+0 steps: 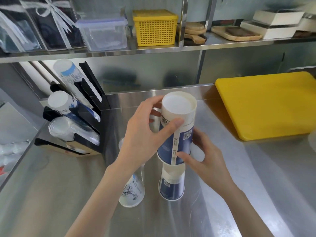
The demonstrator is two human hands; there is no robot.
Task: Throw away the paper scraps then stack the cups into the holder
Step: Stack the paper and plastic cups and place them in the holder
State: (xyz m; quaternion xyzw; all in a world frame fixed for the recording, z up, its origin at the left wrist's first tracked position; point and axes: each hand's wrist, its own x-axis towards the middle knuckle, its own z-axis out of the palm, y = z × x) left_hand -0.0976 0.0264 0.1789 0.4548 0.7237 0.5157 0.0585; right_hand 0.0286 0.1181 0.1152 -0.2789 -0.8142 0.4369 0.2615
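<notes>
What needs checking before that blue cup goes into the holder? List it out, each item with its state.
1. Grip on the blue paper cup: ok, left hand near its base, right hand near its rim.
2. Cup orientation: ok, upside down like the paper cups already in the black cup holder.
3. Room in the holder: cannot tell; each visible slot already shows cups.
4. Path to the holder: ok, bare steel counter lies between.
5. Cups left on the counter: not ok, a second blue cup and a clear printed cup remain.
6. Paper scraps cleared: ok, none visible.
</notes>
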